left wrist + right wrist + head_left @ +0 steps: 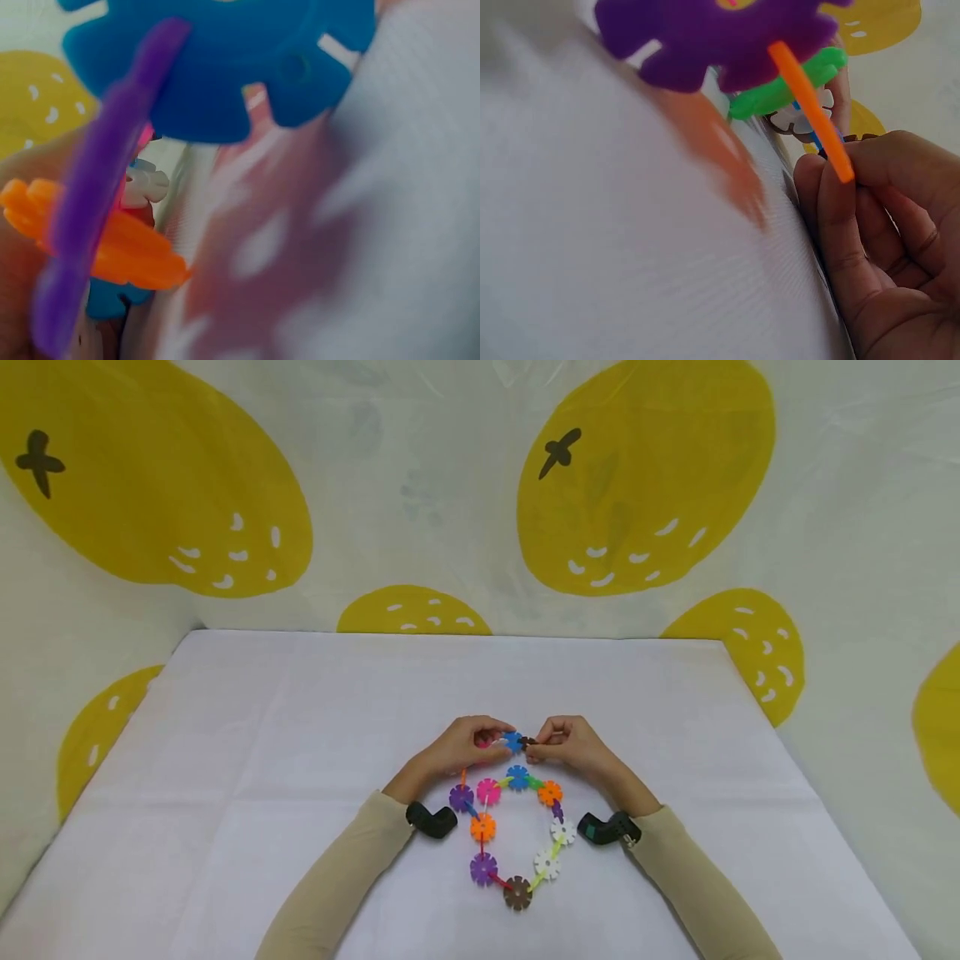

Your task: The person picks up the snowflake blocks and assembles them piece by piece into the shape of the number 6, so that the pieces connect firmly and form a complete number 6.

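Slotted plastic discs are linked into a ring on the white table, with a brown disc (517, 893) at its near end and a blue disc (517, 777) at its far end. A branch runs from the ring's left side through a purple disc (461, 797) up to my left hand (465, 743). Beyond the ring, my left hand holds another blue disc (512, 741) between thumb and fingers. My right hand (577, 745) pinches a small dark brown disc (528, 742) edge-on against the blue one's right side. Whether their slots interlock is hidden by the fingertips.
The white tablecloth (300, 718) extends around the ring. A curtain printed with yellow fruit (645, 477) hangs behind the table. Black wrist cameras (432, 821) sit on both wrists, close to the ring's sides.
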Demonstrator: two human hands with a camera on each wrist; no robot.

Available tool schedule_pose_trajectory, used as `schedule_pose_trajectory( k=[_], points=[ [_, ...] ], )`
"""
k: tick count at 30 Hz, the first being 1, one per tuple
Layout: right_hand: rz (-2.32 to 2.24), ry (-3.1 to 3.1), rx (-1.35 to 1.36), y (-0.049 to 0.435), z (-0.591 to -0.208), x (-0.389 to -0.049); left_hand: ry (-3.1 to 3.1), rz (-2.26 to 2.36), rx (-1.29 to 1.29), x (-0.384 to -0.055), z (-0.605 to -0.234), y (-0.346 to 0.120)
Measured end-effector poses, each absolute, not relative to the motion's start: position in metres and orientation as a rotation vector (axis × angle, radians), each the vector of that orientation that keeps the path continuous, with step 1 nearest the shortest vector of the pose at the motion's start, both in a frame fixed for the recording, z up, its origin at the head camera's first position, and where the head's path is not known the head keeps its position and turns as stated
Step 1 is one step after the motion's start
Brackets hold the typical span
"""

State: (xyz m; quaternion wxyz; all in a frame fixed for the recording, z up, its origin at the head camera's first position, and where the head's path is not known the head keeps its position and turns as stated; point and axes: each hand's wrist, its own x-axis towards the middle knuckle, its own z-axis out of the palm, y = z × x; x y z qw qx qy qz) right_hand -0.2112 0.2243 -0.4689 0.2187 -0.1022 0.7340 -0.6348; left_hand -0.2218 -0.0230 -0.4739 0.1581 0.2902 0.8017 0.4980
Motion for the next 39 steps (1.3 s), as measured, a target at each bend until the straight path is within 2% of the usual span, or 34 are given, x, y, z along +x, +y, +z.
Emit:
schedule_pose_trajectory(
  k=[12, 18, 23, 30, 39],
  points=[
    [-1.693, 2.228, -0.199, 0.232, -0.468, -0.213, 2.397, 1.456, 0.585, -0.220, -0.473, -0.039],
    [-1.619, 2.371, -0.302, 0.238, -0.466, -0.215, 2.562, 1.396, 0.574, -0.206, -0.465, -0.060],
    [-1.690, 2.461, -0.489, 0.242, -0.457, -0.216, 2.733, 1.272, 0.523, -0.187, -0.457, -0.075],
    [-1.675, 2.397, -1.023, 0.222, -0.449, -0.216, 2.713, 1.189, 0.399, -0.163, -0.450, -0.086],
    [-1.322, 2.294, -1.240, 0.190, -0.443, -0.221, 2.750, 1.143, 0.492, -0.153, -0.453, -0.083]
  ],
)
